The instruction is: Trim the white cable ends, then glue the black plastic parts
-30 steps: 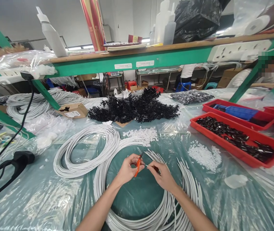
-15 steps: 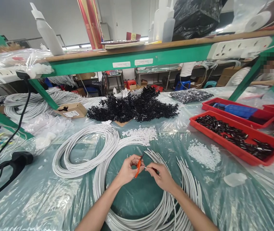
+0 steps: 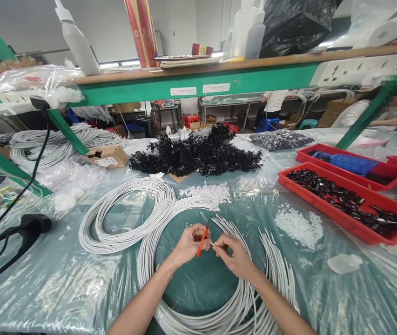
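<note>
Since the earlier frames, in the head view, the slim cutter with orange handles and a dark tip [image 3: 202, 241] has narrowed, its spread handles now looking drawn together, and the whole scene has slid slightly rightward. The bare left hand [image 3: 188, 244] grasps this cutter, fingers curled about the handles, dark tip pointing up and away. The bare right hand [image 3: 235, 256] pinches a thin whitish cable end [image 3: 212, 244] between thumb and fingers, just beside the cutter; whether the two touch is too small to tell.

Both hands are above a large coil of pale grey cable [image 3: 145, 251], which lies at the near edge of the green, plastic-covered table surface [image 3: 62, 274], its loose ends fanned out on the right. A smaller coil of pale grey cable [image 3: 95, 242] adjoins it on the left. Farther back lie a pile of small white pieces [image 3: 207, 190] and, toward the surface's far edge, a bristling black heap [image 3: 198, 153]. Toward the right edge, a long red plastic tray [image 3: 324, 207] contains small glossy black parts [image 3: 345, 200].
</note>
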Available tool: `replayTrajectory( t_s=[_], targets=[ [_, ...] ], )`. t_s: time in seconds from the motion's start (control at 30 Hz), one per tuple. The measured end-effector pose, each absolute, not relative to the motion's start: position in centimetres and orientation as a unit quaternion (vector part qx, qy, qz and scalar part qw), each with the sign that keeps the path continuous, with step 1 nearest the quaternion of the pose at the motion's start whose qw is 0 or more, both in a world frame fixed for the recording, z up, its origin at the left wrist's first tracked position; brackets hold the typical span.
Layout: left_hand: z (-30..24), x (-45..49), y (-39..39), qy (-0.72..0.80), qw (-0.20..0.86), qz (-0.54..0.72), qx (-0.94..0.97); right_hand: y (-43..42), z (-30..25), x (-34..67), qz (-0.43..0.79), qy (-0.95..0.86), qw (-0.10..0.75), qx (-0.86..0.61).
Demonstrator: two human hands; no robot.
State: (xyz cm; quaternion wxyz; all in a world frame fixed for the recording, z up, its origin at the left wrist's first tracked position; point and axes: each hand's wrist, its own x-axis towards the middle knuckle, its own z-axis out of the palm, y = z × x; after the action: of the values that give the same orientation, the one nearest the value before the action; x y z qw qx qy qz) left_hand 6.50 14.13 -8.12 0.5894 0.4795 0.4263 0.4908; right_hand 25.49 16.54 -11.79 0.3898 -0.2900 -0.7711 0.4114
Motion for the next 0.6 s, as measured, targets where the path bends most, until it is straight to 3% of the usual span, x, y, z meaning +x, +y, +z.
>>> replayTrajectory(
  t_s=[0.4,0.6],
  targets=[
    [-8.7,6.8,14.1,0.457,0.515,0.526,0.5,17.3,-12.1,25.5,0.474,-0.76,0.341,-0.285],
    [-9.7,4.8,15.1,0.51,0.421,0.535,0.526,18.0,-12.1,26.1,0.426,-0.757,0.375,-0.324]
  ],
)
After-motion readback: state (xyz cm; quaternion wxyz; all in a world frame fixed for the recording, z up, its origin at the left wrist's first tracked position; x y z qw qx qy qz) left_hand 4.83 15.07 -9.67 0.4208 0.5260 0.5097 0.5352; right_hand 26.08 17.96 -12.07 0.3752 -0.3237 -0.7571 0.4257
